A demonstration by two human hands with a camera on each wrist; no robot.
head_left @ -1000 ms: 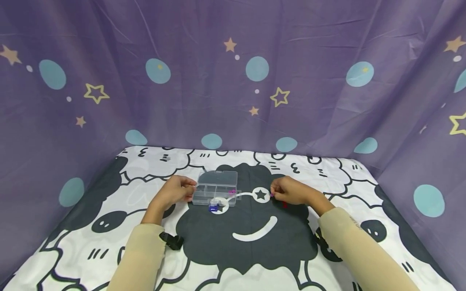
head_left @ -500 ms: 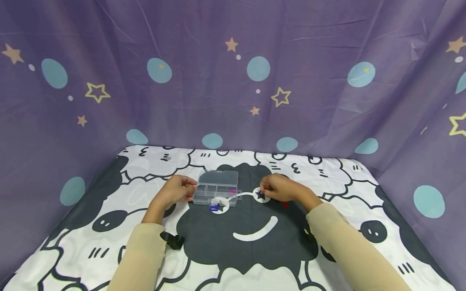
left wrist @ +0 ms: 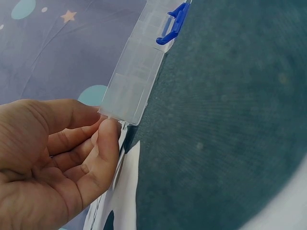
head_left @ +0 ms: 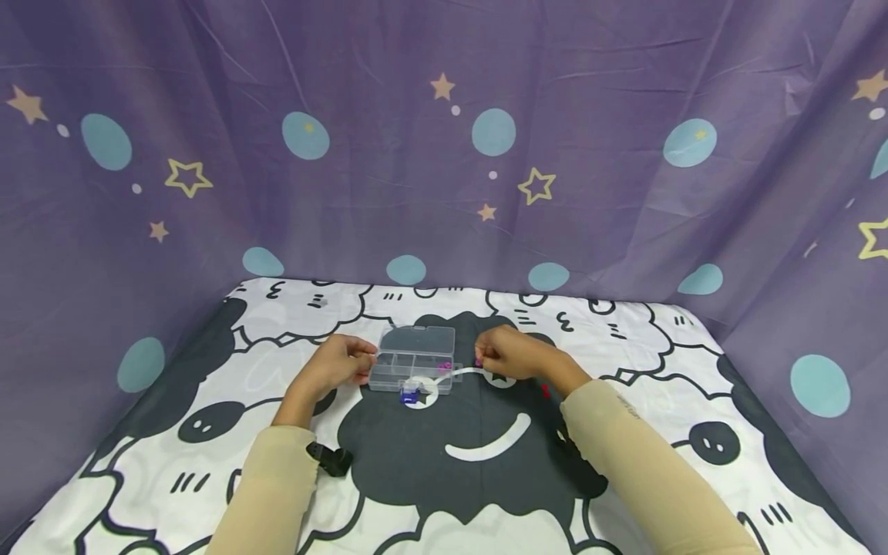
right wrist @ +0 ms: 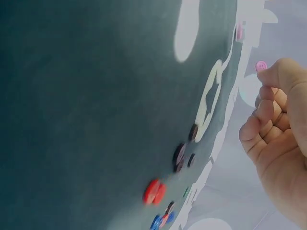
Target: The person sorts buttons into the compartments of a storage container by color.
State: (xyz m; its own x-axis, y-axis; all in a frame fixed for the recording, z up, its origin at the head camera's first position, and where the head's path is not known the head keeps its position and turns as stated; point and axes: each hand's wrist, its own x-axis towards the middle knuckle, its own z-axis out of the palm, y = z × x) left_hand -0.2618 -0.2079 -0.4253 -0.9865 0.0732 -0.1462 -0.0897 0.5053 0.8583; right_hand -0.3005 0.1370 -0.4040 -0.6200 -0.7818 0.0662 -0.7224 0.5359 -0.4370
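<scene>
A clear plastic compartment box (head_left: pixel 384 383) stands on the cloth with its lid (head_left: pixel 419 340) raised. My left hand (head_left: pixel 340 359) grips its left end between thumb and fingers, as the left wrist view also shows. A blue latch (left wrist: pixel 176 23) sits on the box's front side. Something pink (head_left: pixel 445 366), probably buttons, lies in the right compartment. My right hand (head_left: pixel 511 354) pinches a small pink button (right wrist: pixel 261 66) between thumb and forefinger, in the air to the right of the box. The other fingers of that hand are curled.
Loose buttons lie on the dark patch of the cloth, below the right hand in the right wrist view: red buttons (right wrist: pixel 152 191), dark buttons (right wrist: pixel 179 153) and blue ones (right wrist: pixel 156 222). A purple curtain (head_left: pixel 444 193) hangs behind the cloth-covered table (head_left: pixel 486 493).
My right hand has moved left toward the box, carrying the pink button over the printed star. My left hand keeps its grip on the box, which stays in place.
</scene>
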